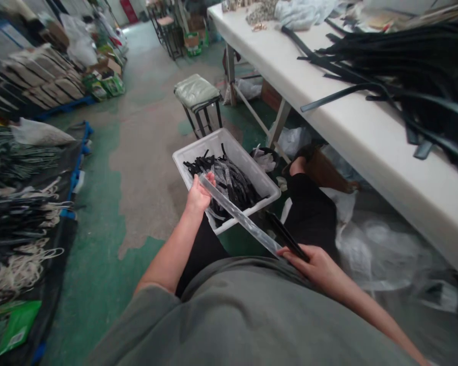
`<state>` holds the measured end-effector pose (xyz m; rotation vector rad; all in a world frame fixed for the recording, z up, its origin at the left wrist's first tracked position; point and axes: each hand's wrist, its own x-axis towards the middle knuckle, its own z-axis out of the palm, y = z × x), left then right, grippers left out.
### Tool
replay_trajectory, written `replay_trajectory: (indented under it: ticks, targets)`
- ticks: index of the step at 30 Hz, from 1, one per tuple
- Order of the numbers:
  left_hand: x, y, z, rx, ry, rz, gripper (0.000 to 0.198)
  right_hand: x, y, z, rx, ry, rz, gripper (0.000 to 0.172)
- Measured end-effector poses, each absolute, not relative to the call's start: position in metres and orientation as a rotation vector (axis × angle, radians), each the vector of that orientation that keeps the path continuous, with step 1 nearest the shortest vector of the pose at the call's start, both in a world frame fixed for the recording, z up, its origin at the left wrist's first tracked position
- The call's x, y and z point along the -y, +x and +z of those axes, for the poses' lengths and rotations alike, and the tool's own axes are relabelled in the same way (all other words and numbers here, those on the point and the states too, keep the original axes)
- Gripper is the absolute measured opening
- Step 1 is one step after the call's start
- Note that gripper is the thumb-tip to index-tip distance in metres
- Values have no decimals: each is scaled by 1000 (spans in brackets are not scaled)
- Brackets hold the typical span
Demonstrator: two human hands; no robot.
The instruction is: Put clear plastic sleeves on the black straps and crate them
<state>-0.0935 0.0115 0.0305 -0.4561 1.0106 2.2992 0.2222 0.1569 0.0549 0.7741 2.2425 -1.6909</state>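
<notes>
A long white table [351, 127] runs along the right side, from near to far, and carries a big pile of black straps [404, 66]. To the left of it is the green and grey floor [137, 152], with a small padded stool [196, 91] standing farther away. Near the person's knees sits a white bin [209, 145], partly filled with more black pieces [238, 185].

Above the near edge of the bin, a clear sleeve [240, 218] is stretched between both hands, going from far left to near right. It looks very light, thin and smooth, so I think it will bend easily and can slip. The two ends are the good places to hold it, as it is held now. The strap [286, 236] beside it is narrow and dark; probably it is flexible but firmer than the sleeve.

The left hand [198, 195] has its fingers closed around the far end of the sleeve, thumb on top. The right hand [316, 267], close to the body, has its fingers curled around the strap and touches the near end of the sleeve.
</notes>
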Motion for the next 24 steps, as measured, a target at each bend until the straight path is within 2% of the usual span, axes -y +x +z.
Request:
replay_trajectory:
  ticks: [4, 6, 10, 13, 18, 21, 24]
  targets:
    - [-4, -124, 43, -1241, -300, 2482, 14, -153, 225, 38, -2124, 804, -1786, 42]
    - [-4, -108, 43, -1397, -51, 2416, 23, -150, 218, 43, -2020, 845, -1887, 46]
    - [-3, -43, 27, -1699, 317, 1968, 31, -148, 194, 74, -1904, 949, -2144, 68]
    - [1, 0, 13, -1771, 490, 1639, 27, -155, 179, 90, -1901, 933, -2354, 73]
    - [11, 27, -6, -1872, 786, 1325, 20, -168, 174, 89, -1769, 888, -2625, 80]
    - [19, 25, -10, -1922, 825, 1239, 22, -170, 181, 87, -1753, 840, -2670, 72]
    - [24, 20, -2, -1900, 807, 1208, 26, -169, 186, 88, -1821, 821, -2658, 47]
